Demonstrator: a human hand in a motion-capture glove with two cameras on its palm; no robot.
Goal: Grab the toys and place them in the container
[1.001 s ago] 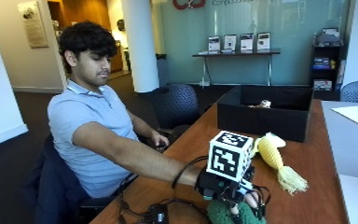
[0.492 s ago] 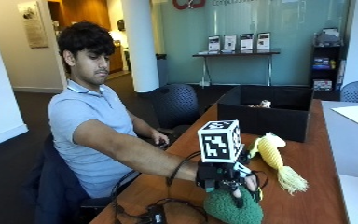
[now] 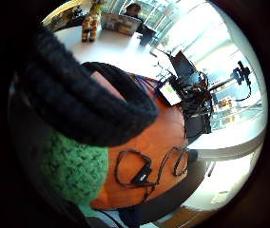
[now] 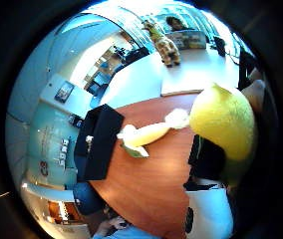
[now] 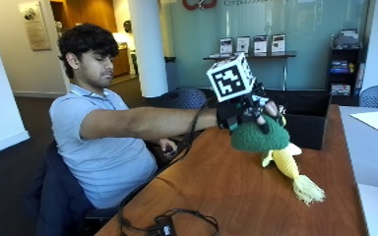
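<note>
The counter (image 5: pixel 241 196) is a long wooden top running away from the camera in the outside view. A yellow corn toy (image 5: pixel 289 167) lies on it at about the centre, its tasselled end toward five o'clock. At twelve o'clock from the toy, just beyond it, a black container (image 5: pixel 307 118) stands on the wood. At seven o'clock, near the front edge, a black cable with a small box (image 5: pixel 165 227) lies coiled.

One green knitted toy (image 5: pixel 260 136), one yellow corn toy (image 5: pixel 287 164), one black container (image 5: pixel 305 115), one giraffe toy (image 4: pixel 164 44)
</note>
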